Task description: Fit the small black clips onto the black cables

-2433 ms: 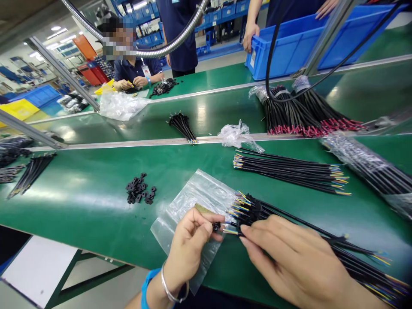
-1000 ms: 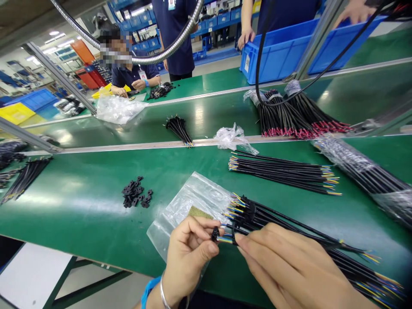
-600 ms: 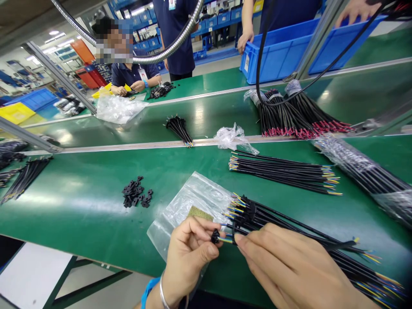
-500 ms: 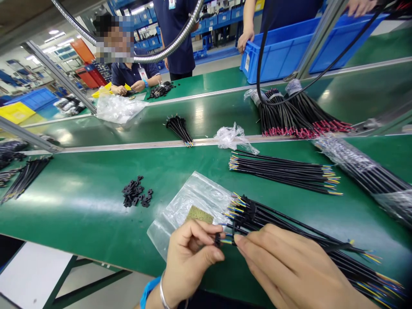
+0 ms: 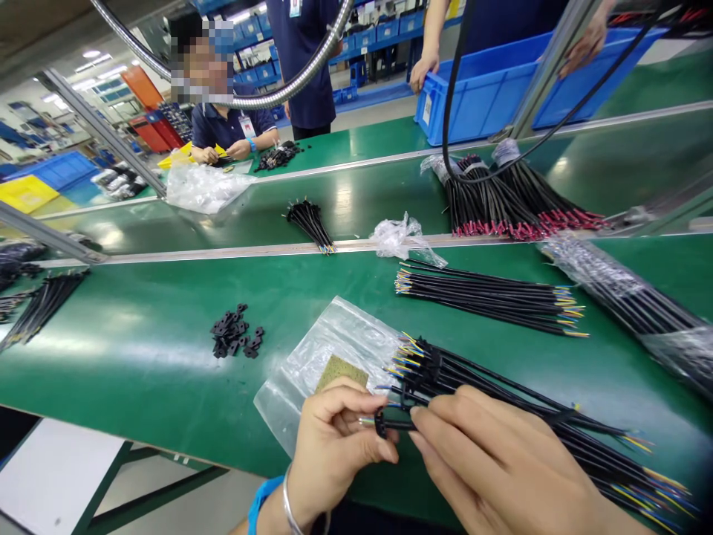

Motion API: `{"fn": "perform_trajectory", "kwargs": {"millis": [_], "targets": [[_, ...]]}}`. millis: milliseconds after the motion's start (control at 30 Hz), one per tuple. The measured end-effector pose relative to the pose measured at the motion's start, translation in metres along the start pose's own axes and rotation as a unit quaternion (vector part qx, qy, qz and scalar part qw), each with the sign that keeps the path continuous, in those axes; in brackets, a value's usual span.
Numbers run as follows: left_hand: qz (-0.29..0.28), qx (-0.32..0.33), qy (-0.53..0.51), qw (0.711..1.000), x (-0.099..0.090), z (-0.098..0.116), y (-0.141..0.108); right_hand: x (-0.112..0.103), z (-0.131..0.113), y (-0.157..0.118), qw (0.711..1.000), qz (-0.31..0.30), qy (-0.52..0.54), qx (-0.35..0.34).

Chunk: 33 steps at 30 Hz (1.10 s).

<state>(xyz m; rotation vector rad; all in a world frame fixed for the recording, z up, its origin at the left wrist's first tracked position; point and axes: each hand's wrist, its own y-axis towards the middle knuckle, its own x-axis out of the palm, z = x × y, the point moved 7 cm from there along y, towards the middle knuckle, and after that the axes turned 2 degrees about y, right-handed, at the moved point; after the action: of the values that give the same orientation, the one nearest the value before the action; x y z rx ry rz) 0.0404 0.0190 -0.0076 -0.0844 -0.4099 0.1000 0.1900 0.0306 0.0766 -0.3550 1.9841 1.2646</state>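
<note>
A person's left hand (image 5: 348, 435), wearing a silver bangle and a bright blue wristband, pinches a small black plastic fitting (image 5: 381, 423) between thumb and fingers. The fitting sits around a thin, round black cable (image 5: 401, 426), near its end; fine coloured wires (image 5: 366, 421) poke out on the left. The right hand (image 5: 501, 457) grips that same cable between thumb and fingertips, just right of the fitting, above a glossy green tabletop (image 5: 139, 364).

Beyond the right hand lies a bundle of black cables with blue and yellow wire ends (image 5: 479, 383). Behind the left hand, a flat, clear plastic bag (image 5: 298, 383) lies under a tan, speckled square pad (image 5: 342, 370). Farther left is a loose pile of small, black plastic pieces (image 5: 229, 334). Across the tables, a seated co-worker in a navy shirt (image 5: 223, 132) handles something dark, too small to identify.
</note>
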Motion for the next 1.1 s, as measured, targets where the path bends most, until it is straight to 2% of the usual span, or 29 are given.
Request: {"fn": "perform_trajectory", "kwargs": {"millis": [133, 233, 300, 367, 600, 733, 833, 1000, 1100], "targets": [[-0.057, 0.004, 0.03, 0.998, 0.001, 0.001, -0.004, 0.001, -0.004, -0.003, 0.999, -0.008, -0.037, -0.035], [-0.043, 0.057, 0.114, 0.991, -0.004, 0.011, -0.004, 0.002, -0.008, -0.002, 0.998, -0.017, -0.028, -0.044], [-0.034, 0.099, 0.188, 0.977, -0.005, 0.02, -0.004, 0.004, -0.011, 0.0, 0.999, -0.028, -0.005, -0.033], [-0.053, 0.119, 0.23, 0.964, -0.003, 0.026, -0.003, 0.007, -0.012, 0.001, 0.999, -0.044, 0.02, -0.012], [-0.12, 0.117, 0.324, 0.931, 0.01, 0.035, -0.003, 0.022, -0.009, -0.005, 0.992, -0.09, 0.083, 0.03], [-0.112, 0.106, 0.327, 0.932, 0.011, 0.031, 0.0, 0.024, -0.006, -0.005, 0.989, -0.078, 0.113, 0.049], [-0.104, 0.106, 0.313, 0.938, 0.01, 0.027, 0.002, 0.026, -0.005, -0.005, 0.984, -0.096, 0.14, 0.059], [-0.105, 0.206, 0.31, 0.922, 0.016, 0.031, 0.002, 0.031, -0.001, -0.006, 0.972, -0.126, 0.182, 0.08], [-0.093, 0.217, 0.3, 0.924, 0.015, 0.03, 0.002, 0.031, 0.0, -0.007, 0.97, -0.158, 0.169, 0.079]]}}
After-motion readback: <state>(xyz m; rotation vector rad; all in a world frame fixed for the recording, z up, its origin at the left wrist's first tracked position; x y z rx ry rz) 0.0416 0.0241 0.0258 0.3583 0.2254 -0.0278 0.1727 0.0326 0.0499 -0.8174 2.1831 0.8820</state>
